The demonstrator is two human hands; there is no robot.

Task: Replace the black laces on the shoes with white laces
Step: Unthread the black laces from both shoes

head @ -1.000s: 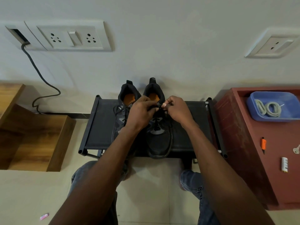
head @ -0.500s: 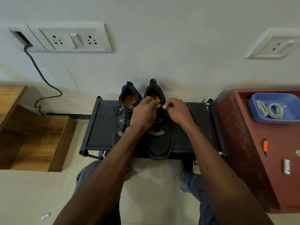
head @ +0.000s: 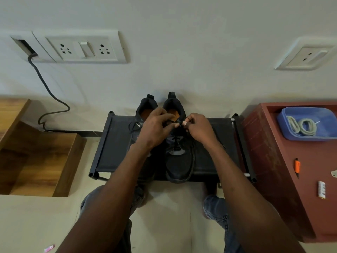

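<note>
Both hands meet over the tongue of the right-hand black shoe [head: 179, 161]: the left hand [head: 155, 128] curls its fingers around the black lace [head: 175, 123] near the top eyelets, and the right hand [head: 197, 127] pinches the same lace between thumb and fingertips, the two hands almost touching. The second black shoe [head: 144, 114] stands just beside the first, its toe hidden under the left forearm; both have orange insoles and heels toward the wall. The pair rests on a low black fabric-topped rack [head: 113, 143] set against the white wall. To the right, a dark red cabinet [head: 273, 161] carries a blue tray [head: 328, 125] in which the coiled white laces [head: 300, 126] lie, well apart from the shoes; an orange-handled tool [head: 297, 166] and a small white object [head: 321, 191] lie nearer on the cabinet top. To the left stands a wooden shelf unit [head: 36, 161]. On the wall, a socket plate [head: 82, 47] with a black cable [head: 49, 92] hanging to the floor, and a second socket [head: 306, 55] at right. A small pink object [head: 49, 248] lies on the floor tiles.
</note>
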